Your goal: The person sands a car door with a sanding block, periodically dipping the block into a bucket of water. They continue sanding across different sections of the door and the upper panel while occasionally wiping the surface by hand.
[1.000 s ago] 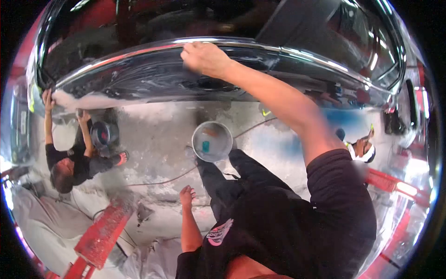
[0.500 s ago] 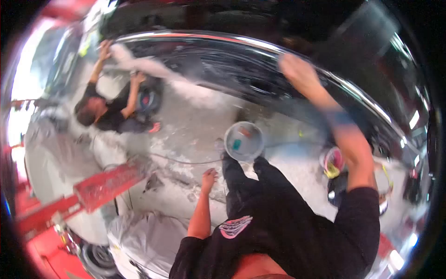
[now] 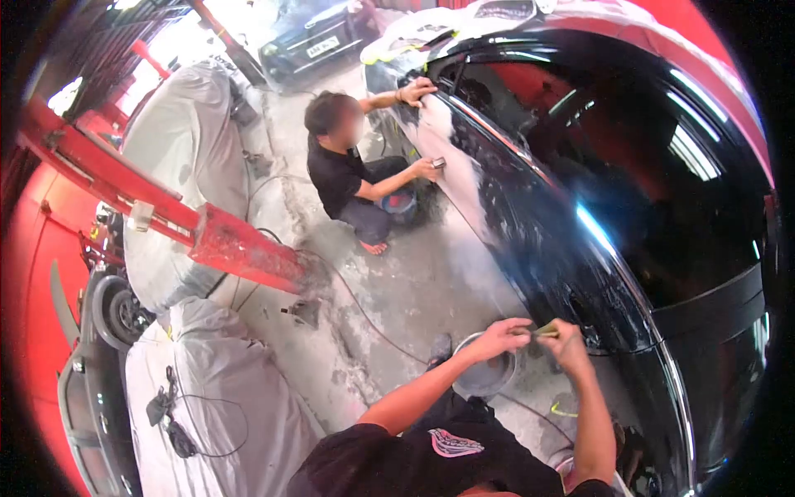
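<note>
My right hand (image 3: 565,344) pinches a small yellowish folded sheet (image 3: 546,330), which looks like sandpaper. Close to its left end is my left hand (image 3: 503,338), its fingers bent together; whether they grip the sheet or another small piece I cannot make out. Both hands are raised in front of the wet black car door (image 3: 596,311), above a round grey bucket (image 3: 507,377) on the floor. Bright chrome trim (image 3: 598,230) runs along the car below its dark windows.
A co-worker (image 3: 339,166) squats by the car's pale, sanded-looking fender (image 3: 464,170), one hand holding a small block against it. At left are a red lift post (image 3: 240,248) and covered vehicles (image 3: 219,398). A hose (image 3: 352,294) crosses the floor.
My right hand has left the car's side and come to meet my left hand, which has risen from beside my leg. The view has swung toward the left, along the car.
</note>
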`<state>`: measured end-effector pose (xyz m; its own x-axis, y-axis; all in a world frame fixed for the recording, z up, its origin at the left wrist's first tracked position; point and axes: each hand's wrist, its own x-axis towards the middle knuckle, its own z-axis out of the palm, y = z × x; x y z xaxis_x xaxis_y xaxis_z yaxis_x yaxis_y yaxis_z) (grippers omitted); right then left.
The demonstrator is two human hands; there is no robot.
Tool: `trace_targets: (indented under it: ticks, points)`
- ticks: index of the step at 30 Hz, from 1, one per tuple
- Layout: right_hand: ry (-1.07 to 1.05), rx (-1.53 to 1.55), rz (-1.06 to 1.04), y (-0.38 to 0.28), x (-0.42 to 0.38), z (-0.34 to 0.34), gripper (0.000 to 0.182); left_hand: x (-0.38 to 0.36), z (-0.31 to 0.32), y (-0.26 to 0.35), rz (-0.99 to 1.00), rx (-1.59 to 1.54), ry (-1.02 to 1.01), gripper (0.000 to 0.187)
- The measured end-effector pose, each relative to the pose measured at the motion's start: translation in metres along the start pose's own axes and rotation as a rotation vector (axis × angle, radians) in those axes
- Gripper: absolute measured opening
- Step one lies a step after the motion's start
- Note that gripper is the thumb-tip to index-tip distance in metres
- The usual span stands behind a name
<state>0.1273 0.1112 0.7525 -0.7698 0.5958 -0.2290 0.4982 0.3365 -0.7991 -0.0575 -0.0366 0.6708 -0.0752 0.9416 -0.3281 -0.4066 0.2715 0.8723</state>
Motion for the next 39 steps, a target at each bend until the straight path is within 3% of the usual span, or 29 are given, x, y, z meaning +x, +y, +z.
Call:
trace_targets:
  ticks: [2, 4, 7, 9, 11, 12, 13, 14, 15, 16, 18, 19, 20, 21, 22, 23, 24, 25, 26, 28, 30, 33, 36, 38, 39]
  points:
    - [-0.056, 0.038, -0.012, -0.015, 0.01, 0.016, 0.031, 0.016, -0.007, 0.019, 0.04, -0.017, -0.065, 0.043]
    - [-0.065, 0.041, -0.014, -0.01, 0.015, 0.022, 0.033, 0.026, -0.024, 0.017, -0.067, 0.15, -0.13, 0.024]
    - [-0.107, 0.036, -0.027, -0.007, 0.022, 0.016, 0.032, 0.026, -0.04, 0.018, -0.063, 0.083, 0.019, 0.015]
    - [-0.04, 0.499, 0.216, 0.002, 0.021, 0.018, 0.03, 0.034, -0.055, 0.016, -0.043, -0.018, 0.044, 0.016]
    - [0.011, 0.52, 0.231, 0.015, 0.028, 0.017, 0.023, 0.034, -0.057, 0.012, 0.017, -0.148, 0.05, 0.014]
    - [0.086, 0.469, 0.008, 0.03, 0.036, 0.025, 0.018, 0.035, -0.056, 0.018, 0.042, -0.183, 0.014, 0.01]
    - [0.07, 0.31, -0.041, -0.005, 0.038, 0.011, 0.017, 0.038, -0.06, 0.026, -0.041, -0.127, -0.061, 0.018]
    - [0.014, 0.42, 0.093, -0.005, 0.042, 0.012, 0.022, 0.039, -0.065, 0.043, -0.149, -0.127, -0.169, 0.032]
    - [0.006, 0.429, 0.065, -0.025, 0.046, 0.009, 0.024, 0.039, -0.066, 0.06, -0.254, -0.123, -0.281, 0.046]
    - [-0.023, 0.368, -0.013, -0.021, 0.05, 0.009, 0.027, 0.032, -0.057, 0.072, -0.242, -0.295, -0.348, 0.046]
    - [-0.099, 0.43, 0.167, -0.02, 0.057, 0.005, 0.029, 0.049, -0.053, 0.072, -0.249, -0.469, -0.424, 0.047]
    - [-0.007, 0.341, 0.202, -0.026, 0.055, 0.003, 0.03, 0.055, -0.054, 0.058, -0.319, -0.493, -0.401, 0.048]
    - [0.034, 0.283, 0.143, 0.0, 0.056, 0.005, 0.029, 0.063, -0.047, 0.049, -0.37, -0.511, -0.368, 0.05]
    - [0.107, -0.037, 0.014, 0.0, 0.05, -0.005, 0.028, 0.067, -0.037, 0.045, -0.372, -0.519, -0.368, 0.05]
    - [0.174, -0.355, -0.123, -0.003, 0.043, -0.018, 0.027, 0.069, -0.025, 0.042, -0.303, -0.442, -0.169, 0.052]
    - [0.177, -0.541, -0.129, 0.001, 0.037, -0.033, 0.027, 0.071, -0.014, 0.04, -0.234, -0.363, 0.031, 0.053]
    - [0.181, -0.731, -0.139, 0.008, 0.03, -0.051, 0.027, 0.08, -0.006, 0.04, -0.229, -0.372, 0.039, 0.053]
    - [0.259, -0.883, -0.256, 0.016, 0.019, -0.068, 0.033, 0.094, 0.002, 0.042, -0.079, -0.2, 0.21, 0.055]
    - [0.197, -0.962, -0.26, 0.026, 0.009, -0.088, 0.039, 0.11, 0.011, 0.044, 0.066, -0.027, 0.381, 0.057]
    - [0.105, -1.108, -0.312, 0.045, -0.004, -0.12, 0.045, 0.151, 0.027, 0.061, 0.485, 0.261, 0.511, 0.055]
    - [0.01, -1.174, -0.366, 0.052, -0.007, -0.14, 0.045, 0.207, 0.041, 0.062, 0.601, 0.635, 0.677, 0.06]
    - [-0.112, -1.246, -0.469, 0.074, -0.004, -0.16, 0.046, 0.258, 0.093, 0.047, 0.653, 0.973, 0.78, 0.072]
    - [-0.155, -1.226, -0.56, 0.093, 0.0, -0.173, 0.046, 0.242, 0.164, 0.007, 0.71, 0.787, 0.742, 0.084]
    - [-0.209, -1.251, -0.513, 0.087, 0.002, -0.173, 0.047, 0.233, 0.173, -0.017, 0.71, 0.693, 0.63, 0.081]
    - [-0.157, -1.217, -0.572, 0.084, 0.001, -0.176, 0.049, 0.244, 0.162, -0.006, 0.687, 0.698, 0.69, 0.078]
